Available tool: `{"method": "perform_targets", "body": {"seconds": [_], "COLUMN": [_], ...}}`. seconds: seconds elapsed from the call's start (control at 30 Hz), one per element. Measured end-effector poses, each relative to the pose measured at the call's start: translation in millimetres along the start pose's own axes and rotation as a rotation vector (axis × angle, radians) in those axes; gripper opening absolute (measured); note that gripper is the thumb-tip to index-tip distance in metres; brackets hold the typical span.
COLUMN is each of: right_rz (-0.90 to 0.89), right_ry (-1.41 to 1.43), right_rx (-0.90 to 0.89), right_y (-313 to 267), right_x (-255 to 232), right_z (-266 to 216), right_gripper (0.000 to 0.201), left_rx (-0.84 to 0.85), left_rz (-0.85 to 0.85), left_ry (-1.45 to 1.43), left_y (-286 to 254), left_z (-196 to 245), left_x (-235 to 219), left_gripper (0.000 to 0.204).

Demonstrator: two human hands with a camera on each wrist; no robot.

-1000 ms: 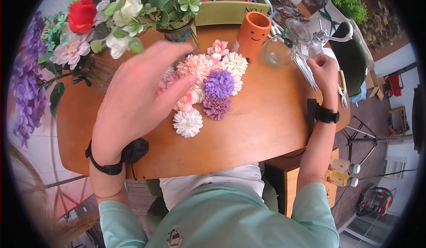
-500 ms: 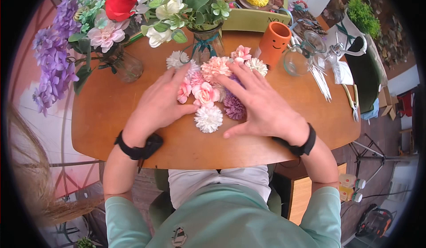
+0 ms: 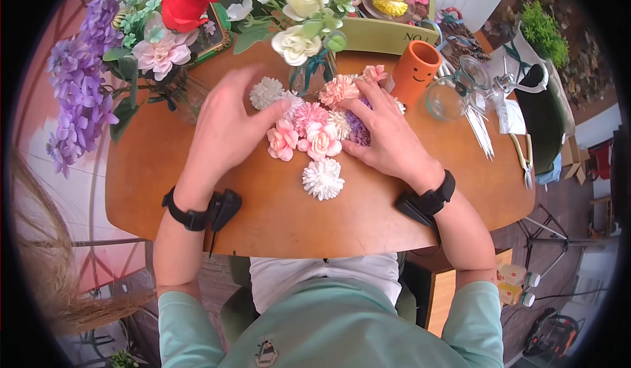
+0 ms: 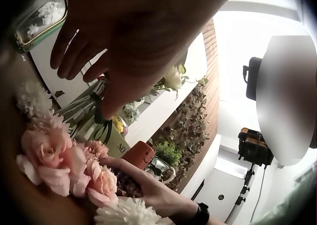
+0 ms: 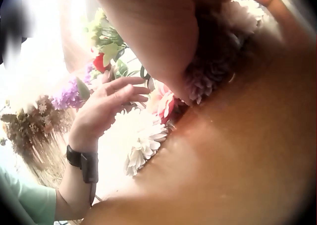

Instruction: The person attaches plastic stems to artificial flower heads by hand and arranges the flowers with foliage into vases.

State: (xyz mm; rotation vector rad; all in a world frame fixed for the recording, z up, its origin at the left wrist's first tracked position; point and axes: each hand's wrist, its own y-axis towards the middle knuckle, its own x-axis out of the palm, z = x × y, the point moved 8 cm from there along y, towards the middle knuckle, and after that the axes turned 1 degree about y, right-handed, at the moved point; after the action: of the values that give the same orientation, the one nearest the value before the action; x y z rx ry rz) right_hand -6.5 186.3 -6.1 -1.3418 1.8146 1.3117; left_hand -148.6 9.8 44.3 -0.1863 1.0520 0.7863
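1. The left hand [image 3: 227,121], blurred, has shifted left since the earlier head view; its fingers are loosely spread, thumb apart, beside the pale blooms
2. The right hand [image 3: 393,136] has moved up over the ruffled purple pompom flower [image 3: 357,131], which sits between its parted fingers and thumb, partly covered
3. Between the hands lie layered pink rose-like flowers [image 3: 321,140] and, nearer the person, a round white pompom flower [image 3: 323,178] on the brown wooden worktop [image 3: 263,220]
4. Beyond the hands, a ribboned clear glass vase [image 3: 300,78] stands in the way; an orange smiling cylindrical cup [image 3: 409,75] is past the right hand
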Motion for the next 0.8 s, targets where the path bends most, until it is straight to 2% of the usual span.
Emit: {"method": "perform_targets", "body": {"seconds": [0.07, 0.1, 0.13, 0.2, 0.23, 0.27, 0.33, 0.4, 0.47, 0.5, 0.57, 0.67, 0.73, 0.77, 0.8], "right_rz": [0.004, 0.007, 0.009, 0.041, 0.043, 0.048, 0.054, 0.09, 0.113, 0.157, 0.198, 0.204, 0.084, 0.003, 0.003], "right_ry": [0.053, 0.103, 0.099, 0.118, 0.115, 0.122, 0.128, 0.168, 0.181, 0.187, 0.194, 0.101, 0.135, 0.155, 0.154], "right_rx": [0.016, 0.031, 0.03, 0.014, 0.016, 0.038, 0.064, -0.041, -0.039, -0.025, -0.007, -0.095, -0.262, -0.282, -0.285], "right_y": [0.8, 1.5, 1.2, -0.2, -0.8, -1.0, 0.5, 2.7, 2.9, 2.7, 1.9, 2.2, 1.9, 0.9, -0.7], "right_x": [-2.8, -5.3, -6.7, -10.5, -11.9, -13.5, -13.5, -14.2, -11.8, -15.3, -22.7, -34.6, -26.9, -18.9, -15.0], "right_z": [-1.0, -0.4, -1.3, -4.5, -6.0, -7.3, -6.9, -15.4, -17.4, -18.3, -21.9, -40.8, -65.5, -73.4, -76.3], "right_gripper": [0.061, 0.063, 0.063, 0.07, 0.07, 0.072, 0.074, 0.073, 0.074, 0.074, 0.074, 0.072, 0.071, 0.071, 0.071], "left_rx": [0.111, 0.057, 0.06, -0.096, -0.159, -0.155, -0.093, -0.045, 0.061, -0.025, -0.005, 0.013, -0.011, -0.01, 0.021], "left_rz": [0.211, 0.167, 0.169, -0.098, -0.19, -0.193, -0.102, -0.081, -0.01, -0.07, -0.08, -0.073, 0.001, 0.005, 0.091], "left_ry": [-0.119, -0.256, -0.257, -0.6, -0.635, -0.637, -0.882, -0.955, -1.06, -1.044, -1.058, -1.046, -0.891, -0.891, -0.846], "left_y": [20.1, 34.3, 46.2, 65.5, 71.1, 74.3, 80.8, 97.0, 107.3, 114.0, 121.4, 128.4, 128.8, 129.1, 129.2], "left_z": [-9.5, -15.5, -13.8, -9.9, -2.9, 4.5, 18.1, 17.2, 19.6, 10.8, 8.0, 7.3, 6.6, 10.8, 15.3], "left_x": [-5.7, 0.6, 2.0, 29.1, 34.7, 39.8, 40.1, 46.1, 43.2, 49.1, 45.3, 40.8, 32.4, 29.5, 20.8], "left_gripper": [0.072, 0.064, 0.064, 0.079, 0.065, 0.065, 0.049, 0.048, 0.046, 0.044, 0.043, 0.038, 0.036, 0.036, 0.032]}}
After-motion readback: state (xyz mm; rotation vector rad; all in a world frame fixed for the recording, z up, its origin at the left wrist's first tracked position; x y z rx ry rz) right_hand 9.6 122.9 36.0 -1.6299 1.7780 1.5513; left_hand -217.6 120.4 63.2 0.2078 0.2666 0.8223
